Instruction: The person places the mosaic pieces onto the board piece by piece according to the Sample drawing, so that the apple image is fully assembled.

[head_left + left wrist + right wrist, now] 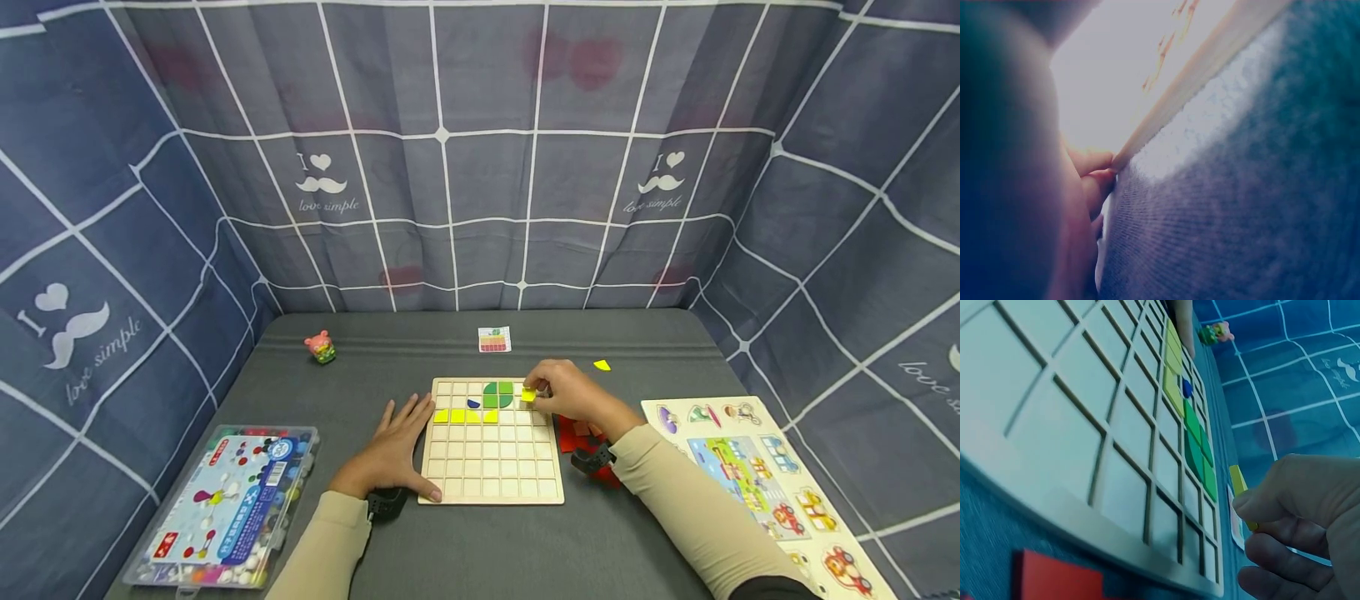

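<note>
A wooden grid board lies on the grey table in front of me. In it sit several yellow square tiles in a row, green tiles near the top and a small blue piece. My right hand pinches a yellow tile between thumb and fingers above the board's upper right corner. My left hand rests along the board's left edge with fingers spread, the thumb at the lower left corner. In the left wrist view, fingers touch the board's side.
Red tiles lie right of the board, partly under the right forearm. A yellow piece and a small pattern card lie behind. A pig figurine stands back left. A plastic case is left, a picture puzzle board right.
</note>
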A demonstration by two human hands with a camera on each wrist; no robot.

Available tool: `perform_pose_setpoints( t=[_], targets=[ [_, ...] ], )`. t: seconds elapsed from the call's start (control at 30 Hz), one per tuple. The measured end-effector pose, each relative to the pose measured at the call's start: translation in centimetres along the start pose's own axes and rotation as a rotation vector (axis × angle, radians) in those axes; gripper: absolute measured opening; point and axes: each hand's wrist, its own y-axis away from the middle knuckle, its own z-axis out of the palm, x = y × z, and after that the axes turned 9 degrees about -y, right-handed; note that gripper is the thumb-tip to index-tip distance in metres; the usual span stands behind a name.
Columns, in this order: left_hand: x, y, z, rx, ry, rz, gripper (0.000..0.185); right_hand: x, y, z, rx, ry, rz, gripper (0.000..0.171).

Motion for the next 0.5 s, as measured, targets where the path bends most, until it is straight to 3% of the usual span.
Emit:
perform_pose_setpoints(
  t=[0.17, 0.5],
  targets=[
    [0.1, 0.0, -0.1, -0.003, -0.002, -0.004, 0.157, -0.3, -0.4, 1.1, -0.013, -0.024, -0.062, 0.025],
    [0.3, 0.0, -0.3, -0.003, 0.004, -0.003, 0.157, -1.2, -1.0, 3.3, -0.060, -0.024, -0.049, 0.024]
  ],
)
